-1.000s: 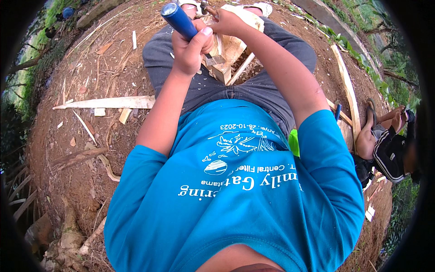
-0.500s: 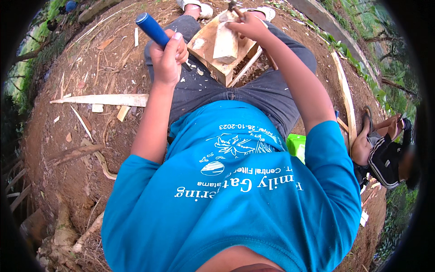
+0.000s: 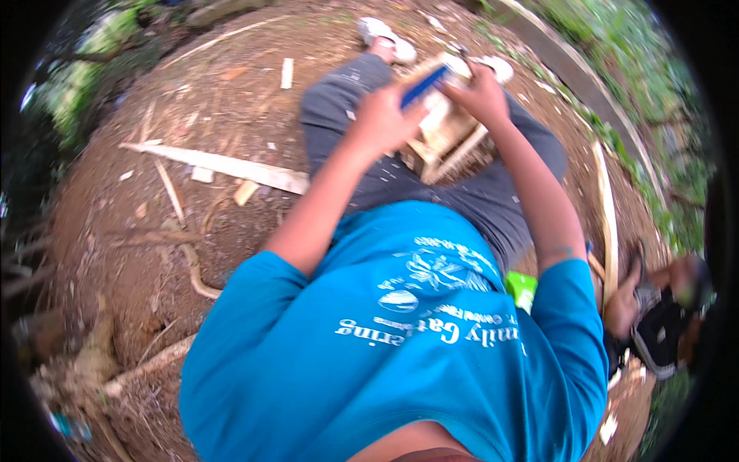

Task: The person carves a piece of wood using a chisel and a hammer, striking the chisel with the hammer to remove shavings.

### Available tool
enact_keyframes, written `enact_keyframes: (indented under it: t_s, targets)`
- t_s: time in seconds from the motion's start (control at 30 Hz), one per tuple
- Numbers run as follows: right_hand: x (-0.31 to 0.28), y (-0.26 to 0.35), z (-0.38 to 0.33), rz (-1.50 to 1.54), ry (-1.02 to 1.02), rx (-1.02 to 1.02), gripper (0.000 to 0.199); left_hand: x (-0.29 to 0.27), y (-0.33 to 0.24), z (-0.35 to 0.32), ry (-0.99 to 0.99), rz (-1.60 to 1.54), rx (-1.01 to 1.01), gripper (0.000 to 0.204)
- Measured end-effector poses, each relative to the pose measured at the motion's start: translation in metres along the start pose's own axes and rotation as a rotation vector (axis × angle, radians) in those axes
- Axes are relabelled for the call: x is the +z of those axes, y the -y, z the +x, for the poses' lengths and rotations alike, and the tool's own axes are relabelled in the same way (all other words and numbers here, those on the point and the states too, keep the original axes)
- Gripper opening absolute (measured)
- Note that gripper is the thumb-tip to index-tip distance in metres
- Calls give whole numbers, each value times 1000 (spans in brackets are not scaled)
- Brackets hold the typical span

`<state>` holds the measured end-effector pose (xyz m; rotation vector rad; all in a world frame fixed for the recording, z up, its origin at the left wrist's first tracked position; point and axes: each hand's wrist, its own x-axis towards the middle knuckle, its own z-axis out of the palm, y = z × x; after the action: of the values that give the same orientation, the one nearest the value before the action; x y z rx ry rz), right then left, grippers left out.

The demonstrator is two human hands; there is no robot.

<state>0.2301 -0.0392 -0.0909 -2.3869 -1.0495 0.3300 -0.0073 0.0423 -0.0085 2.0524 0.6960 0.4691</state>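
Note:
My left hand (image 3: 385, 119), blurred by motion, is closed round the blue handle of a chisel (image 3: 423, 87); the blade cannot be made out. It is over the left side of a pale wooden block (image 3: 440, 115). That block lies on a larger hollowed piece of wood (image 3: 422, 154) between my legs. On the block's far right side, my right hand (image 3: 481, 96) is closed round what looks like a hammer (image 3: 460, 51), its dark head showing just beyond the fingers. The handle is mostly hidden by the hand and arm.
A long pointed wood strip (image 3: 223, 164) lies on the soil to the left, near small offcuts (image 3: 245, 192). Another long strip (image 3: 606, 208) is to the right, near a seated person (image 3: 654, 327). A bright green packet (image 3: 521, 290) is by my right side.
My left hand has swung right with the chisel, from above my left thigh to over the wood. The whole view has shifted, so the block and my legs appear farther right and lower.

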Motion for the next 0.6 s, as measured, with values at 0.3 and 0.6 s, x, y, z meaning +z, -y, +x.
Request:
enact_keyframes:
  t_s: [0.3,0.6]
  targets:
    - [-8,-10,0,271,9,-16,64,4,11,2,74,110,-177,65]
    - [5,16,17,364,3,-297,57,-4,29,2,305,-48,-208,31]
